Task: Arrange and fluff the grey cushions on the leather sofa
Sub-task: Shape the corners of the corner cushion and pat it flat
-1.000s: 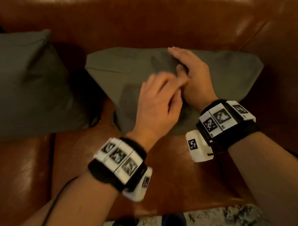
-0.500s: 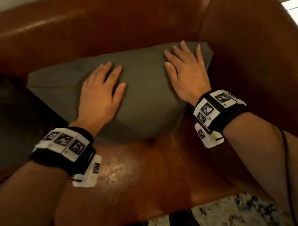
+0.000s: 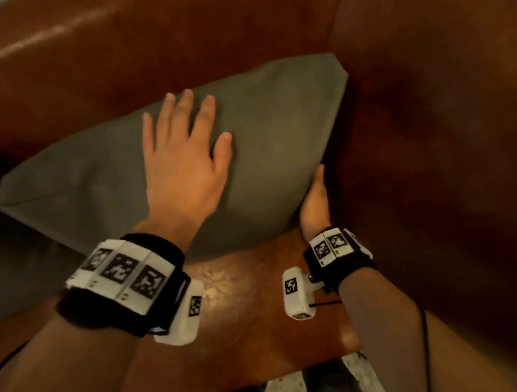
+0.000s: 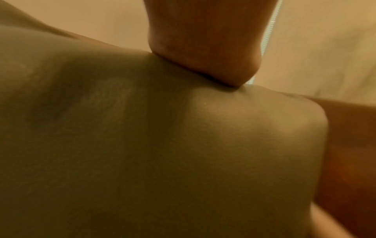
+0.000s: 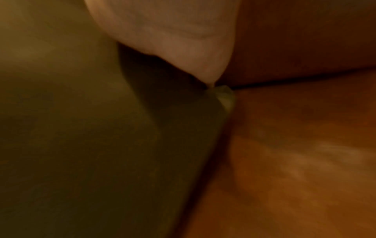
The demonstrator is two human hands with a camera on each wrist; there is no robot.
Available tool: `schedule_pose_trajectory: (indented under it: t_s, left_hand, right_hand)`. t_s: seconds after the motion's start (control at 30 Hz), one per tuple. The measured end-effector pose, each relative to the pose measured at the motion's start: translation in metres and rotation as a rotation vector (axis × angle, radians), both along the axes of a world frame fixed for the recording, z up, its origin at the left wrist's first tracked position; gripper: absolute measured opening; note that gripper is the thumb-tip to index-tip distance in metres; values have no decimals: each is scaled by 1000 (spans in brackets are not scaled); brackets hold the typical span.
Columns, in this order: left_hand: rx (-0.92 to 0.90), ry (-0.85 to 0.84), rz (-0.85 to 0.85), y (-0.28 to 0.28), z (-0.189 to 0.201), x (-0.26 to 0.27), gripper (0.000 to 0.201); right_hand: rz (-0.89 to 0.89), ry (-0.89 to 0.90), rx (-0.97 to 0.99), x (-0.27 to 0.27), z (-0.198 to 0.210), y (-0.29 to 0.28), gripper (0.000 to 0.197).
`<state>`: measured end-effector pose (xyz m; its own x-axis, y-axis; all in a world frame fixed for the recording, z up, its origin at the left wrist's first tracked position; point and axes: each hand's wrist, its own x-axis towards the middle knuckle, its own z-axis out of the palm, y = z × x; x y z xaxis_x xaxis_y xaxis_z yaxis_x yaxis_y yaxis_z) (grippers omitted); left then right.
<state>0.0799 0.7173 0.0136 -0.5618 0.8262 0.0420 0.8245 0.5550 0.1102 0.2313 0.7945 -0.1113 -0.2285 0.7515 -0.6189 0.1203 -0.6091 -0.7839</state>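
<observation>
Head view shows the grey cushion (image 3: 272,131) leaning in the right corner of the leather sofa (image 3: 198,45), its top corner against the backrest and its lower edge on the seat. Half a second ago both palms lay flat on its face; now only the left hand (image 3: 181,165) presses there, fingers straight and spread. The right hand (image 3: 314,201) has dropped to the cushion's right edge, wedged between fabric and armrest; its fingers are hidden behind the cushion, so I cannot tell whether they grip. This looks like a shift from patting to squeezing or plumping from the side.

Cushion fabric is matte, smooth, olive-grey, soft enough to dimple under the left palm (image 4: 203,48) in the left wrist view. Its corners are pointed. Sofa leather is glossy, reddish-brown and firm. A second grey cushion (image 3: 8,273) sits at the far left. A speckled rug (image 3: 284,386) shows below.
</observation>
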Motion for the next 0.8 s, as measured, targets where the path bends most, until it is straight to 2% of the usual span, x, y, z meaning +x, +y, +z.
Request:
schedule_pose_trajectory:
  t_s: [0.03,0.1,0.17,0.2,0.23,0.27,0.33,0.4,0.5,0.57,0.63,0.73,0.8]
  left_hand:
    - [16,-8,8,-1,0,-8,57]
    - [40,-19,10,-2,1,-17,57]
    - [45,-20,13,-1,1,-21,56]
    - [48,-20,16,-1,1,-21,56]
    - [52,-20,18,0,1,-21,55]
    - [57,-21,18,0,1,-21,55]
    - [68,-30,19,0,0,-21,55]
    - [73,-33,17,0,1,-20,55]
    - [76,-34,20,1,-1,-16,56]
    - [82,-27,22,1,-3,-13,56]
    - [90,-28,26,1,-3,-11,56]
    - [93,-28,30,1,-4,-11,56]
    - [98,-30,26,2,-4,-12,56]
  right_hand:
    - [109,-48,-26,6,-11,-4,53]
    - [183,-185,38,18,-37,-11,50]
    - [169,-415,180,32,-51,-17,40]
    - [127,-520,173,36,-57,-19,39]
    - [70,-580,79,37,-59,-20,41]
    - [-7,-531,-107,35,-59,-21,45]
    - [-173,-235,-472,24,-60,-19,42]
    - [-225,-104,-551,16,-61,-13,33]
    - [-39,-206,-475,17,-70,-4,16]
    - [21,-223,-472,19,-73,4,9]
    - [44,-312,-381,19,-77,12,18]
    - [164,-616,-64,12,-75,8,44]
    - [156,-642,182,9,-60,-2,44]
